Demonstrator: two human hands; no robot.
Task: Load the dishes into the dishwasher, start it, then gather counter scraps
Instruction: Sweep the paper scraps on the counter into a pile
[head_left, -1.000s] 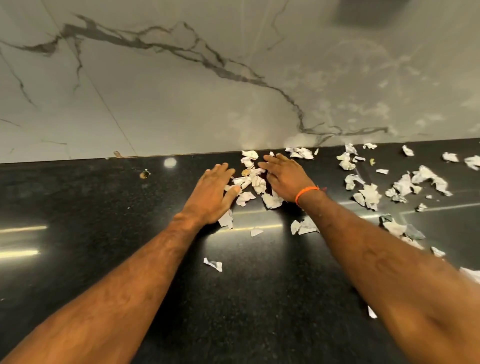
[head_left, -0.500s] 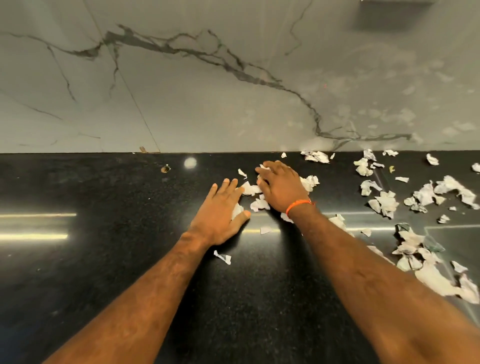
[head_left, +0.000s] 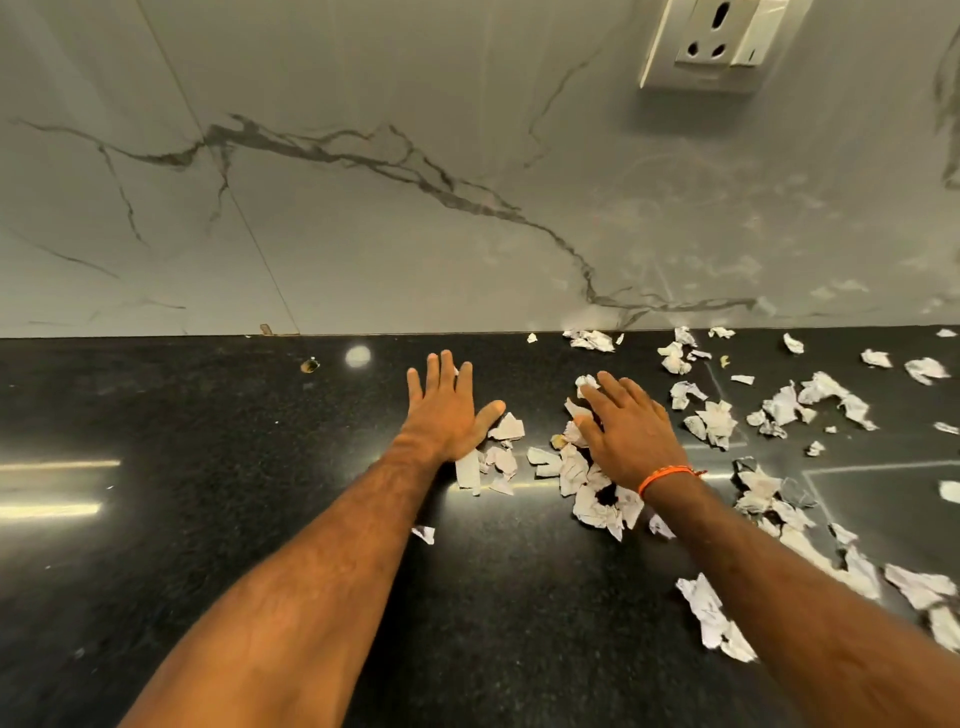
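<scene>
Clearly the scrap-gathering step: left hand (head_left: 444, 415) and right hand (head_left: 628, 431), both flat and holding nothing, bracket paper scraps (head_left: 571, 470) on the counter (head_left: 208, 467); more lie toward three o'clock, needing an inward sweep.

Torn white paper scraps (head_left: 587, 478) lie scattered across the black counter (head_left: 208, 467).

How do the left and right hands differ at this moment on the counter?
The left hand lies flat, fingers straight toward the wall; the right hand angles leftward, fingers spread. The left wrist is bare; the right wears an orange band. Paper scraps lie mostly beside the left hand, partly under the right. Both rest open on the black countertop.
</scene>
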